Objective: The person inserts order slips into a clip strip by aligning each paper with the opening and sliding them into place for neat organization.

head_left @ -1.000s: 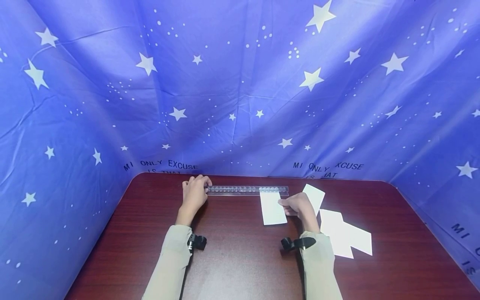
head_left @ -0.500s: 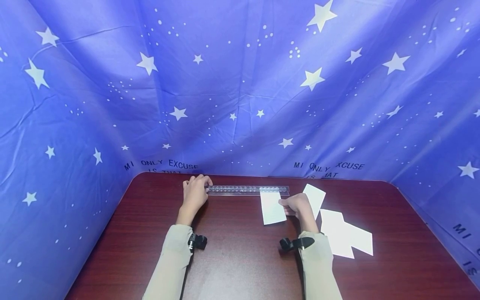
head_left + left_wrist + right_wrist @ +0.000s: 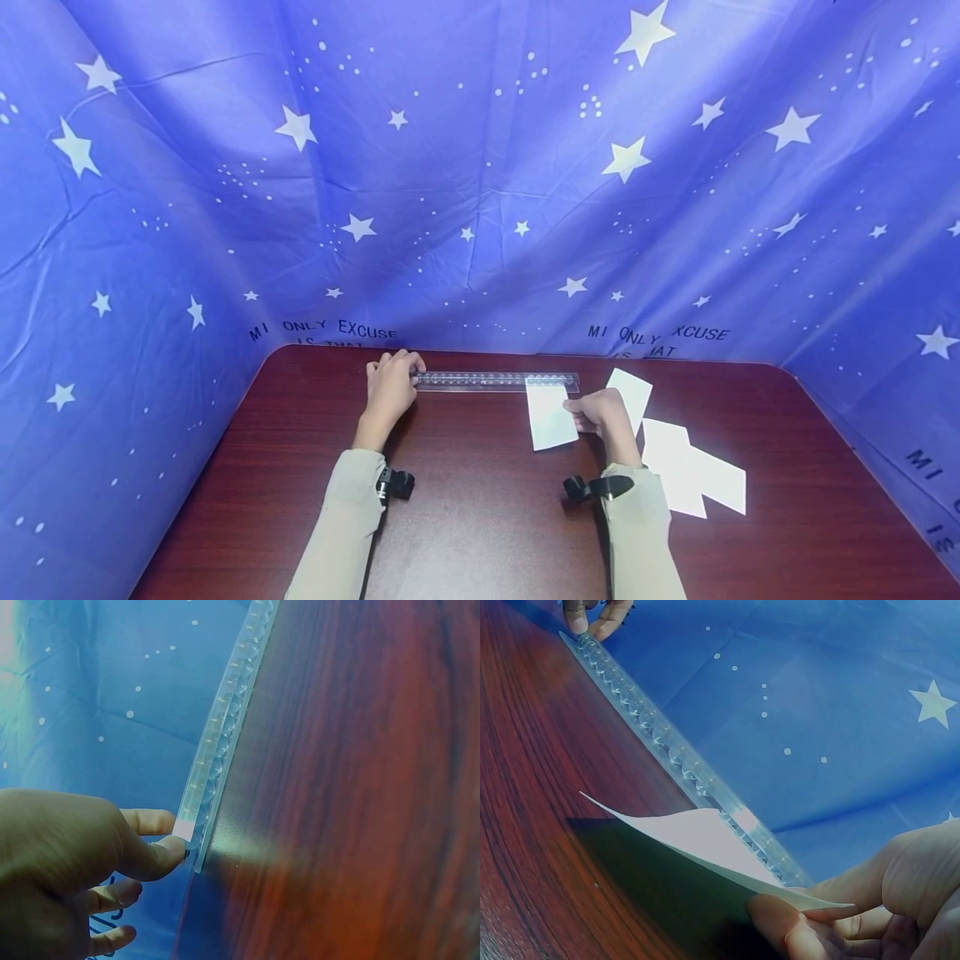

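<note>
A long clear plastic strip [image 3: 472,382] with a row of round bumps lies crosswise near the table's back edge. My left hand [image 3: 390,385] pinches its left end between thumb and index finger, the other fingers loosely bent, as the left wrist view shows. My right hand [image 3: 602,412] holds a white paper card [image 3: 551,417] by its right edge, thumb on one side and fingers on the other. The card's far edge meets the strip near its right end. In the right wrist view, the same card [image 3: 697,832] bows, its near left corner lifted over a dark shadow.
Right of my right hand lies a tilted white card [image 3: 632,393]. More white cards [image 3: 675,467] overlap each other beside my right forearm. Behind the dark red wooden table [image 3: 465,500] hangs a blue curtain [image 3: 450,183] with white stars.
My right hand and the white card have shifted slightly to the right along the strip. The left hand and the strip stay nearly where they were.
</note>
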Tool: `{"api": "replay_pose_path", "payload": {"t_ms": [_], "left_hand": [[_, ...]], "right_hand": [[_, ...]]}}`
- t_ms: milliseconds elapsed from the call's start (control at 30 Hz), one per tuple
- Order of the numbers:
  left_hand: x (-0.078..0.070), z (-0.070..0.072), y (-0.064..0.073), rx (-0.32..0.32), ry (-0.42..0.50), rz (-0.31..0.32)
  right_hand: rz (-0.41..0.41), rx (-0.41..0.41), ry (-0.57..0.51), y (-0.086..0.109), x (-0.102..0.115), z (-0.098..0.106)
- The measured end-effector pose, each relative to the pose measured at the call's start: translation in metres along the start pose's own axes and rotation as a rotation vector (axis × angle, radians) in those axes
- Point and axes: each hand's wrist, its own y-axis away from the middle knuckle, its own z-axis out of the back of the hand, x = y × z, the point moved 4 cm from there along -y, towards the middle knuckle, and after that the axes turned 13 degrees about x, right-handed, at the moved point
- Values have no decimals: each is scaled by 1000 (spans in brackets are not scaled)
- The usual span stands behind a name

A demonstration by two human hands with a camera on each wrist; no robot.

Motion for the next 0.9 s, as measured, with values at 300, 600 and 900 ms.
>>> {"api": "replay_pose_path", "payload": {"t_ms": [300,600,900], "left_hand": [[0,0,0,3,2,2],[0,0,0,-4,1,4],[0,-1,0,-3,-2,2]], "right_hand": [[22,-16,18,3,2,3],[72,-45,54,4,4,1],[89,-85,80,3,6,-6]]}}
